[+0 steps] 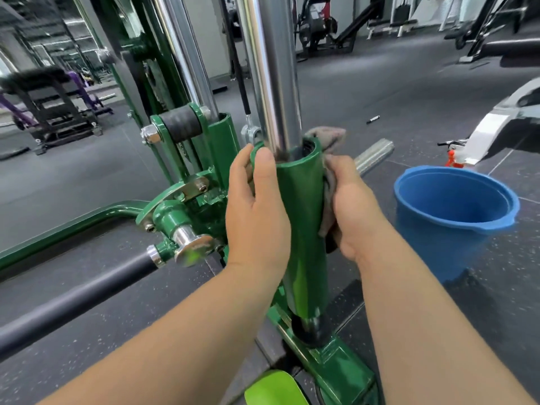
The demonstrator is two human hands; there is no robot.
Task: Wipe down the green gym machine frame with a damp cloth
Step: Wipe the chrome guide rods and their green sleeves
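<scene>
Landmark: glossy green painted steel sleeve tube [301, 206], part of the machine frame, centre of view. Its long axis is near vertical with a slight lean, open mouth pointing up, lower end seated in a dark collar on the flat green base plate [342, 366]. A polished chrome guide rod [274, 68] runs up out of the mouth, in line with the tube axis. The left hand [257, 211] grips the sleeve tube on its left side just below the rim, thumb laid on the front face, fingers curled round the back, tips hidden. The right hand [350, 206] is on the tube's right side at about the same height and holds a crumpled grey cloth [327, 135] pressed against the tube wall; its fingers curl round the cloth, tips out of sight behind the tube. The loose cloth end sticks up past the rim, right of the rod. A grey strip also shows under the left fingers; cannot tell if it is the same cloth. Right of the tube, on the dark speckled rubber floor [438, 83], a round blue plastic bucket [455, 200] stands upright. Between tube and bucket, behind the right hand, a knurled chrome bar end [374, 157] points away to the right. Left of the tube, a black rubber roller [181, 124] is bolted across a second green upright; lower, a black padded bar [73, 299] runs off left. A small black marker [373, 119] lies on the floor beyond the tube.
</scene>
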